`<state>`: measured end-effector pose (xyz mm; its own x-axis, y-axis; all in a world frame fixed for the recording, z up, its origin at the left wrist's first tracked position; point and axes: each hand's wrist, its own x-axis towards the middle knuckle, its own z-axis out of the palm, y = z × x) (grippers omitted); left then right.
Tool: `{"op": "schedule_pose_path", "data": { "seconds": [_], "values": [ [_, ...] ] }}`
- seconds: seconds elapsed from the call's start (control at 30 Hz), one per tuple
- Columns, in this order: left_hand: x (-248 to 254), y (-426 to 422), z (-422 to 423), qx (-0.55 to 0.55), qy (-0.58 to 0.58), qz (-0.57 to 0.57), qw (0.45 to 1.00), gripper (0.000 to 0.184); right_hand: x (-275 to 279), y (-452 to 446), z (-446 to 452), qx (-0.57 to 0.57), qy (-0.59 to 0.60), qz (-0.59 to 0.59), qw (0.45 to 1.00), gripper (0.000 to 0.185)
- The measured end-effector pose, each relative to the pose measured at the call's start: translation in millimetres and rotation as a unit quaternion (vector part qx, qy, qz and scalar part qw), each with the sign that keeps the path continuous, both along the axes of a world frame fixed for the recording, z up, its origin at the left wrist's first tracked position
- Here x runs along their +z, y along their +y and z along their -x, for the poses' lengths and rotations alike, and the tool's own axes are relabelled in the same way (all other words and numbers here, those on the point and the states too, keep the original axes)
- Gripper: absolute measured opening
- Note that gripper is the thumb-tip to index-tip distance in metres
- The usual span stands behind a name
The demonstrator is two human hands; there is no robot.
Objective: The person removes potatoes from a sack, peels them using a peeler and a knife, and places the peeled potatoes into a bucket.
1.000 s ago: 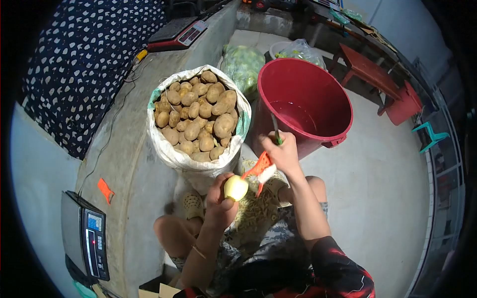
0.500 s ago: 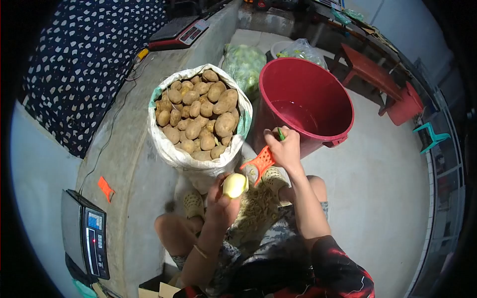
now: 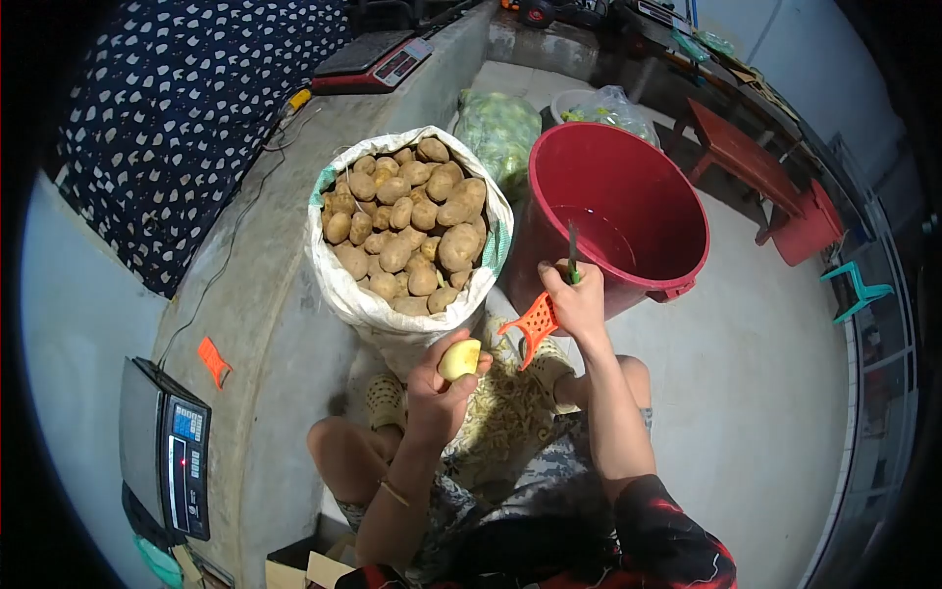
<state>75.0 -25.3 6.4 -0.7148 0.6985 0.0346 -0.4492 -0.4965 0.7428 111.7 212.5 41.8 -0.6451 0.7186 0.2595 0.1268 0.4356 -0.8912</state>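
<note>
Separated since the earlier frame: orange peeler [image 3: 537,320] and peeled potato [image 3: 459,361]. Red tub [image 3: 653,182] stands right of the potato sack [image 3: 355,300]; right hand [image 3: 581,306], at the sack's lower right, grips peeler and green-handled knife [image 3: 573,257]; left hand [image 3: 438,395], below the sack's rim, holds the potato.

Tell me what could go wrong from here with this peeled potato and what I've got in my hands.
The knife sticks up from your right hand, which also grips the orange peeler; its blade might nick you if that hand swings.

The bare potato may be slick and could slip from your left hand.

Peelings litter the floor by your clogs, so you might slide when you stand.
</note>
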Motion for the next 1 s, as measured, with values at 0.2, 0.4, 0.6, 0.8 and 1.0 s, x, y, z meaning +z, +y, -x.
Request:
{"op": "schedule_pose_path", "data": {
  "seconds": [0.2, 0.4, 0.6, 0.8, 1.0],
  "values": [
    [-8.3, 3.1, -1.3, 0.001, 0.002, -0.011, 1.0, 0.058, 31.7, -36.9, -4.4, 0.036, 0.025, -0.066, 0.997, 0.032],
    [-11.9, 0.1, -2.5, -0.024, -0.04, -0.055, 0.997, 0.068, 4.8, 3.2, 4.5, -0.058, 0.002, -0.153, 0.987, 0.018],
    [-1.0, 2.6, -8.3, -0.034, -0.049, -0.003, 0.998, 0.073, 40.4, -33.8, -11.7, 0.019, 0.051, -0.275, 0.96, 0.019],
    [2.0, 1.8, -5.9, -0.047, -0.013, 0.008, 0.999, 0.071, 18.7, -12.6, -8.4, 0.043, 0.06, -0.088, 0.993, 0.02],
    [0.5, 1.5, -4.2, -0.071, 0.065, 0.047, 0.994, 0.067, 20.6, 3.0, -5.3, 0.054, -0.045, -0.108, 0.992, 0.024]
  ]
}}
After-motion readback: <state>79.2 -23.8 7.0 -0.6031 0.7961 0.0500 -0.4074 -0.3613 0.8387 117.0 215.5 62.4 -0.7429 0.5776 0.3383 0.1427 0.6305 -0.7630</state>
